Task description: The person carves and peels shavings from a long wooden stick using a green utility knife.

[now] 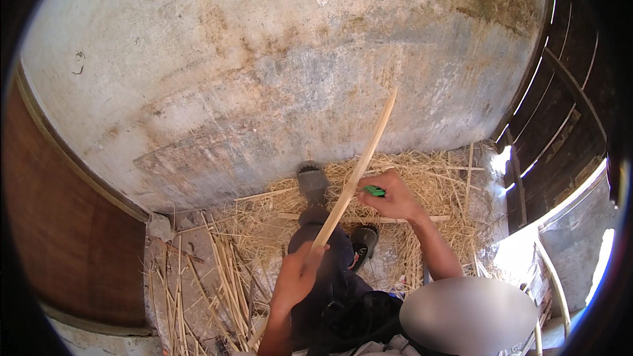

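Note:
My left hand [298,275] is closed around the lower end of a long, pale bamboo strip [357,175]. The strip slants up and away to the right, its far tip in front of the wall. Beside the strip's middle, my right hand [393,196] grips what looks like a green-handled knife [374,190]. Its blade cannot be made out, and whether it touches the strip is unclear. My dark-trousered leg [323,234] lies beneath the strip, with a dark shoe [312,181] by the wall and another shoe [364,242] nearer.
Curly shavings [435,188] cover the floor by the stained wall [277,86]. Several long thin strips [227,283] lie in a loose bundle at the left. A brown panel [72,211] stands at far left, a dark slatted wall [567,105] at right.

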Available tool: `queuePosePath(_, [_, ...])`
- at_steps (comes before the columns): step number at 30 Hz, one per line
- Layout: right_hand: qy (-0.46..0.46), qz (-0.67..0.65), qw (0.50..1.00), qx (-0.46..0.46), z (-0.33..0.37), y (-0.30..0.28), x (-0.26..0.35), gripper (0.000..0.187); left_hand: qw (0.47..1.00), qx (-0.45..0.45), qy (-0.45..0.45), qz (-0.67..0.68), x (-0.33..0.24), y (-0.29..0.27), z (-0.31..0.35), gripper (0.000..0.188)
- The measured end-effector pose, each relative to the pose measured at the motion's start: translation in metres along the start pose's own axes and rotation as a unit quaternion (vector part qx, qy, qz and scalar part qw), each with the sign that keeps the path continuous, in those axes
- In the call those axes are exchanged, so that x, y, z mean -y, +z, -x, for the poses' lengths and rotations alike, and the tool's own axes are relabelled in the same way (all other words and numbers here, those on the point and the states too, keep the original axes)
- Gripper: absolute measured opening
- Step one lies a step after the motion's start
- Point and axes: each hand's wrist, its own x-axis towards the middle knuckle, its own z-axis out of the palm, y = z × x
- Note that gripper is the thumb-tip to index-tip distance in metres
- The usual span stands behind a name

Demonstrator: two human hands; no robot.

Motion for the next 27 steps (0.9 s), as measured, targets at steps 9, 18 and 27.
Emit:
queuePosePath(9, [0.074,-0.385,0.919,0.041,0.007,0.0,-0.023,0.019,0.985,0.086,-0.066,0.134,0.012,-0.006,0.004,0.035])
queuePosePath(18, [0.13,-0.239,0.951,-0.147,0.015,-0.037,-0.023,0.03,0.961,0.09,-0.099,0.241,0.013,-0.016,0.005,0.04])
queuePosePath(27, [0.157,0.33,0.904,-0.223,0.053,-0.07,-0.081,0.026,0.938,0.158,-0.076,0.299,0.005,-0.021,0.011,0.038])
